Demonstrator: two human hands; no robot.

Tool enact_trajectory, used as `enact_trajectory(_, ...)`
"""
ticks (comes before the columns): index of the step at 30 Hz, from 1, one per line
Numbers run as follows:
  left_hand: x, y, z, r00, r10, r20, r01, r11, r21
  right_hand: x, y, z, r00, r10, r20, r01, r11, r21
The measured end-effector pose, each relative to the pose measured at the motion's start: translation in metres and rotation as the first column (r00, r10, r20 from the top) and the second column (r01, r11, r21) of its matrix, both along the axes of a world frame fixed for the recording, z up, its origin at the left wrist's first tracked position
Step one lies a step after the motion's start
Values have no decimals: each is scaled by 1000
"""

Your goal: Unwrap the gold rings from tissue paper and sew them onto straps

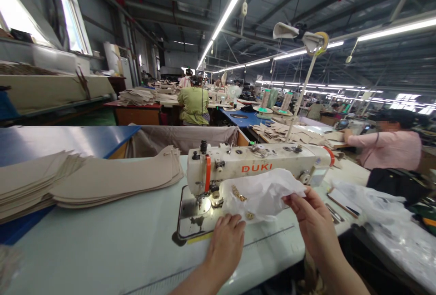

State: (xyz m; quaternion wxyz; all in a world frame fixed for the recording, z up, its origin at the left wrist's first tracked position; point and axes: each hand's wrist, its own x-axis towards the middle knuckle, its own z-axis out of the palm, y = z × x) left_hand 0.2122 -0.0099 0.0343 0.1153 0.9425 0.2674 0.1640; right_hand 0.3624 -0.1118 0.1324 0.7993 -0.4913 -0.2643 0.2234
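A thin white sheet or bag (269, 190), which looks like soft plastic or tissue, is held up in front of the sewing machine (231, 161). My right hand (315, 218) pinches its right end between thumb and fingers. Gold-coloured chain-like metal pieces (239, 194) lie on the white material, and a smaller gold piece (250, 216) sits lower down. My left hand (225, 243) rests palm down by the lower left edge of the material, fingers extended and slightly bent over the machine's bed. Whether its fingertips touch the material is unclear. The needle area (200, 204) is just left of it.
Stacked beige cut panels (116, 177) lie on the left of the pale table (102, 240). A clear plastic bag (378, 204) and small metal tools (334, 213) are at the right. A thread stand (303, 90) rises behind the machine. Co-workers sit ahead and at right.
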Motion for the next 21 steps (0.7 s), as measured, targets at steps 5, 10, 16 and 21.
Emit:
enact_trajectory(5, -2, -3, 5, 1000, 8, 14, -7, 999, -33, -1, -2, -3, 1000, -12, 20, 13, 1000, -27)
enact_trajectory(10, -12, -7, 12, 985, 16, 173, 6, 992, -123, -3, -18, -3, 998, -65, 12, 65, 997, 39)
enact_trajectory(16, -24, -13, 20, 858, 318, 404, 101, 666, -739, 7, -36, -22, 997, 69, -16, -69, 997, 19)
enact_trajectory(21, -29, -17, 35, 819, 482, 313, 372, -30, -928, 13, -40, -44, 988, 133, -74, -129, 990, 50)
